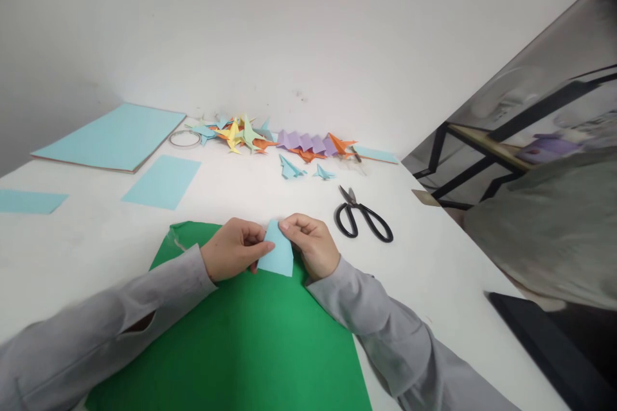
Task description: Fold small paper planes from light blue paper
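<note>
A small piece of light blue paper (278, 257) is held up over a green sheet (241, 340), its upper end narrower than its lower edge. My left hand (236, 245) pinches its left side between thumb and fingers. At the upper right edge of the same paper, my right hand (312, 244) is closed with thumb and fingertips on it. Black-handled scissors (355, 209) lie to the right of my right hand, blades slightly apart. Beyond my hands are two small folded blue paper planes (290, 168).
Along the wall lies a pile of coloured folded paper figures (241, 135) and a pleated purple paper strip (307, 142). Blue sheets (113, 135) and a smaller blue rectangle (162, 181) are at the left. A black-framed rack (475, 157) stands beyond the table's right edge.
</note>
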Motion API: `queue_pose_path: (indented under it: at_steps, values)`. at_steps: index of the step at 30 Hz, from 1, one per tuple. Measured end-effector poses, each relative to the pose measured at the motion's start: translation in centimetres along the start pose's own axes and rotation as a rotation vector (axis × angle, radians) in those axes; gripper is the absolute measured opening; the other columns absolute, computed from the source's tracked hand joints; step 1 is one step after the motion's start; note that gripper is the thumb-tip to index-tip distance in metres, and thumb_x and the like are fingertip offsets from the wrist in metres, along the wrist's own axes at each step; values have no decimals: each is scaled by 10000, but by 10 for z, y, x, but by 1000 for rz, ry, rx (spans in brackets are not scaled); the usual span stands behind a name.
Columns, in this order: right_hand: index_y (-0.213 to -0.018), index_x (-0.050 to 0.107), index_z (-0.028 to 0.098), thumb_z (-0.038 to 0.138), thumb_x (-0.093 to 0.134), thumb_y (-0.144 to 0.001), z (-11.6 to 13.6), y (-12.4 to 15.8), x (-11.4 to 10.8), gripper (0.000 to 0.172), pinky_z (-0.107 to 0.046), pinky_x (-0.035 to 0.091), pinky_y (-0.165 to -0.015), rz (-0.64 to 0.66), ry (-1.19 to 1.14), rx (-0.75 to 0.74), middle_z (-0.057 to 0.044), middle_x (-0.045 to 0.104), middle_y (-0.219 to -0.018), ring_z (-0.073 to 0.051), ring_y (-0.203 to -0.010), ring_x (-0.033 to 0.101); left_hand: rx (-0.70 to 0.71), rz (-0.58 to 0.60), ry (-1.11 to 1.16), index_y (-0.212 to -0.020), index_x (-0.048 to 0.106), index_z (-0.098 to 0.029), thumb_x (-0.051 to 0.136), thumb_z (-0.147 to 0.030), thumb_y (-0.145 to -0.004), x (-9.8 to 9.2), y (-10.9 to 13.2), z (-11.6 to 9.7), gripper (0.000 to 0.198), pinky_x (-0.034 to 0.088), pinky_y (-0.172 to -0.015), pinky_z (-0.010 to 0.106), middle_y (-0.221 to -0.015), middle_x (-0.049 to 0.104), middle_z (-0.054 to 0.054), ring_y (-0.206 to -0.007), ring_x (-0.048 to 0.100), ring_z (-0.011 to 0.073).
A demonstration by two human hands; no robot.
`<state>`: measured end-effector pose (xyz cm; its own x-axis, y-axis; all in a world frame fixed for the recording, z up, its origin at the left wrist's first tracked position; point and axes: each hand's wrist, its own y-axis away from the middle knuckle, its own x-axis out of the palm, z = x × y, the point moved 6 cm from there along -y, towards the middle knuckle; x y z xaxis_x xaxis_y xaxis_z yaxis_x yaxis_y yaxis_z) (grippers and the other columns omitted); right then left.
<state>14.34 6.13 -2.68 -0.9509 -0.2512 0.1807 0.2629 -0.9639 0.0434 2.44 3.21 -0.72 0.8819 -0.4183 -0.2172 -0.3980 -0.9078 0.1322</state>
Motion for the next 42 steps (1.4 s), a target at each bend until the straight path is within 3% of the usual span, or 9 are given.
queue_pose_path:
  at_steps: [5, 12, 18, 22, 30, 38, 42]
  values:
    - [-593, 590, 169, 398, 708, -598, -3, -2, -6, 258, -214, 261, -391, -72, -73, 16, 56, 468, -428, -72, -390, 367, -32, 3, 5, -556, 495, -135, 539, -278, -714, 1, 0, -1, 218, 356, -358, 167, -525, 603, 9, -383, 499, 69]
    - [-591, 585, 163, 377, 701, -618, -2, -2, -8, 245, -196, 237, -372, -108, -97, -19, 66, 446, -411, -55, -371, 346, -44, 3, -6, -552, 487, -141, 512, -302, -738, 1, 1, -1, 247, 353, -366, 172, -512, 595, 5, -377, 488, 69]
    - [-588, 585, 144, 347, 725, -588, 9, 5, 9, 246, -219, 334, -434, 140, 112, -21, 31, 540, -495, -79, -436, 435, -31, -5, -58, -564, 473, -145, 456, -290, -774, 4, 2, -1, 255, 347, -376, 166, -504, 571, -10, -383, 477, 61]
    - [-560, 562, 146, 370, 677, -645, 11, 7, 11, 266, -213, 307, -423, 172, 155, -34, 41, 498, -467, -71, -425, 401, -27, 4, -74, -554, 456, -157, 459, -288, -768, 5, 2, 0, 252, 362, -395, 180, -477, 544, -24, -390, 478, 70]
    - [-544, 584, 142, 408, 684, -636, -3, 3, 4, 298, -217, 300, -403, 91, -46, 73, 26, 523, -454, -76, -397, 412, 48, -4, -153, -506, 389, -179, 435, -324, -784, 4, 4, -7, 316, 323, -386, 194, -370, 421, -65, -333, 400, 68]
    - [-444, 448, 164, 508, 574, -717, -4, 2, 0, 457, -232, 183, -380, -2, -95, 47, 61, 352, -380, -60, -363, 264, 44, 8, -169, -515, 375, -192, 405, -342, -796, 7, 4, -7, 320, 319, -383, 204, -333, 381, -73, -317, 371, 75]
    - [-443, 405, 179, 510, 591, -700, -3, 2, 0, 459, -241, 160, -388, -20, -119, 38, 70, 314, -386, -63, -370, 229, 89, -20, -232, -480, 326, -192, 395, -353, -795, 5, 3, -8, 361, 247, -373, 203, -349, 306, -73, -338, 297, 65]
